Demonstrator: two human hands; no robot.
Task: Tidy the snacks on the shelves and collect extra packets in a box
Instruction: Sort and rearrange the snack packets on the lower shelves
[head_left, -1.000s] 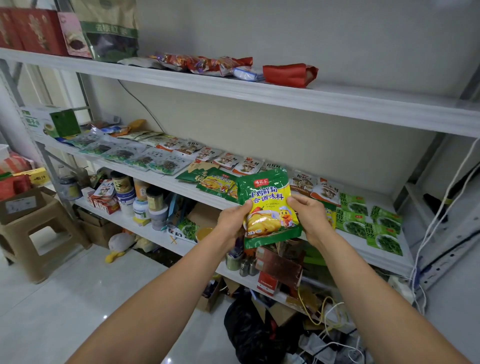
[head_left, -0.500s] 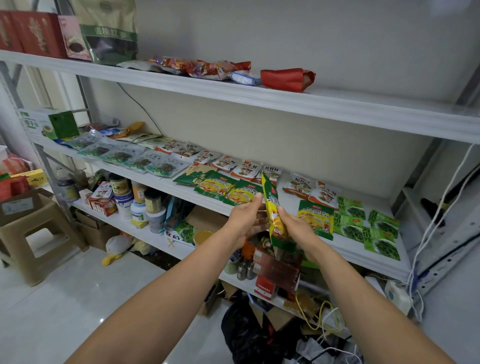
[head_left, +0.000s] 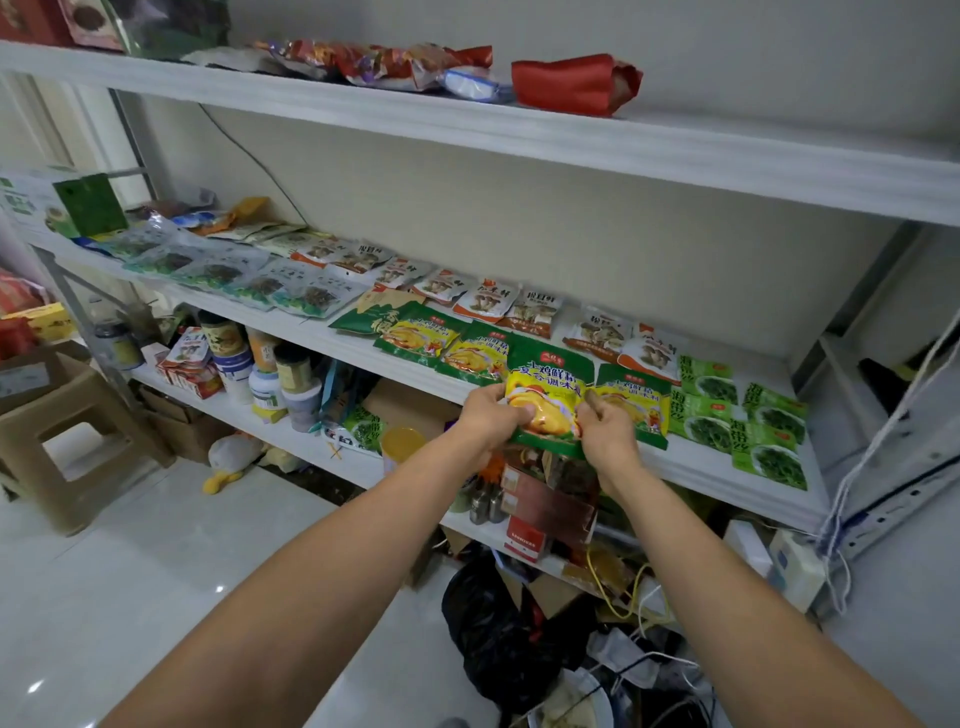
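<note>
Head view: my left hand (head_left: 491, 415) and right hand (head_left: 608, 431) both pinch a chicken-seasoning packet (head_left: 548, 387) over the middle shelf (head_left: 727, 470)'s neat row; no collecting box filled yet.

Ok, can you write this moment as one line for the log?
left hand: grips packet | right hand: grips packet | packet: face up at front edge of middle shelf, between matching packets

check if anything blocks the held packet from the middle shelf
Nothing visible does. The left hand and right hand hold the packet over the middle shelf, between a left twin packet and a right twin packet; underneath is hidden.
</note>
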